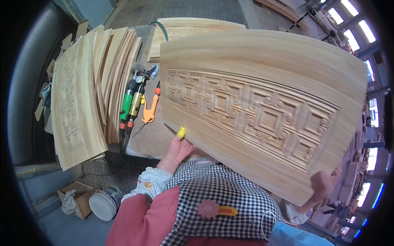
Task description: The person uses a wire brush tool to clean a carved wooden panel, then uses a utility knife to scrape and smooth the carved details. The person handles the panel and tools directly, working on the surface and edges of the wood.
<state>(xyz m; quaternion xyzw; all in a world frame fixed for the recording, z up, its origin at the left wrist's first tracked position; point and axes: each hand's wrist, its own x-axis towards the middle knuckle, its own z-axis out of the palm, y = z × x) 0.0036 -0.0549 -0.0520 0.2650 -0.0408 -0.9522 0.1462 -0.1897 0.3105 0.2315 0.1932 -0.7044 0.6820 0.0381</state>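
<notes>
A large carved wooden panel (262, 53), with a band of square and scroll relief along its middle, is held up tilted in front of me. My left hand (178, 152) grips its lower edge near the left end; yellow wrapping covers the thumb tip. At the lower right corner, my right hand (325, 184) is closed around the panel's end, its fingers partly hidden. Left of the panel lie an orange air blow gun (152, 107), a green air tool (126, 104) with a round brush head, and a gold-coloured air tool (136, 100).
More carved panels (197, 23) lie at the table's far side. A row of panels (76, 102) leans on edge at the left. Below it stand a cardboard box (80, 197) and a white bucket (104, 203). A hose (163, 30) crosses the far panels.
</notes>
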